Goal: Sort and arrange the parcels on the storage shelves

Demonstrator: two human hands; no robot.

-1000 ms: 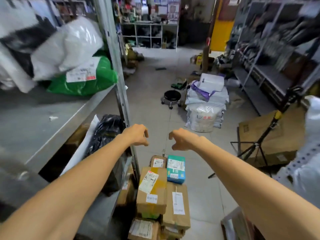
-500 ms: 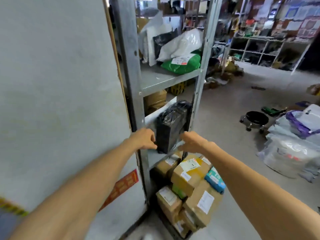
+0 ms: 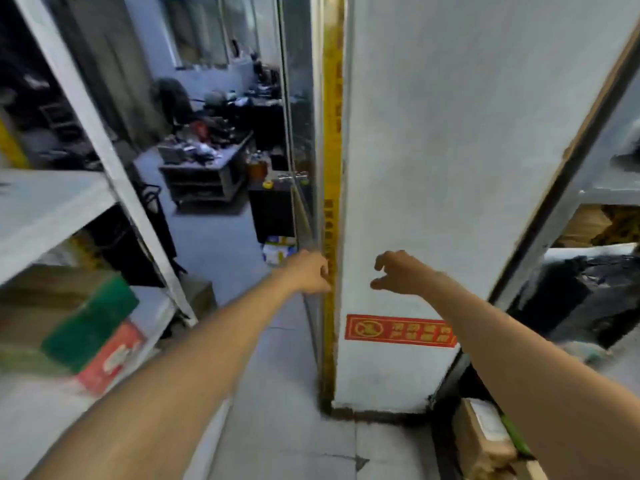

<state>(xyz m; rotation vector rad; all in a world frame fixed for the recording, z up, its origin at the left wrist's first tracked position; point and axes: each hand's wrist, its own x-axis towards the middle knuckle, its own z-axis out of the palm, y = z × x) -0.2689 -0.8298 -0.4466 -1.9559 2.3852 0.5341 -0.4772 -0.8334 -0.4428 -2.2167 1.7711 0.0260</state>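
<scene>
Both my arms reach forward with nothing in either hand. My left hand (image 3: 309,273) hangs with loosely curled fingers in front of the yellow-taped pillar edge. My right hand (image 3: 398,273) is held before the white pillar (image 3: 450,150), fingers loosely hooked. A metal shelf (image 3: 45,202) on the left carries blurred parcels: a brown box with green tape (image 3: 69,317) and a red-and-white box (image 3: 110,355). At the right edge a second shelf holds a black-wrapped parcel (image 3: 581,296), and a cardboard parcel (image 3: 481,441) lies low beside it.
A red warning sticker (image 3: 398,330) is on the pillar. A glass door (image 3: 298,133) stands left of the pillar, with a cluttered desk (image 3: 207,168), a chair and a black cabinet (image 3: 272,213) in the room behind. Grey tiled floor (image 3: 287,427) lies underfoot.
The view has swung left, from the right-hand shelf and its parcel pile to the pillar and the left shelf. Both hands stayed held out with nothing in them.
</scene>
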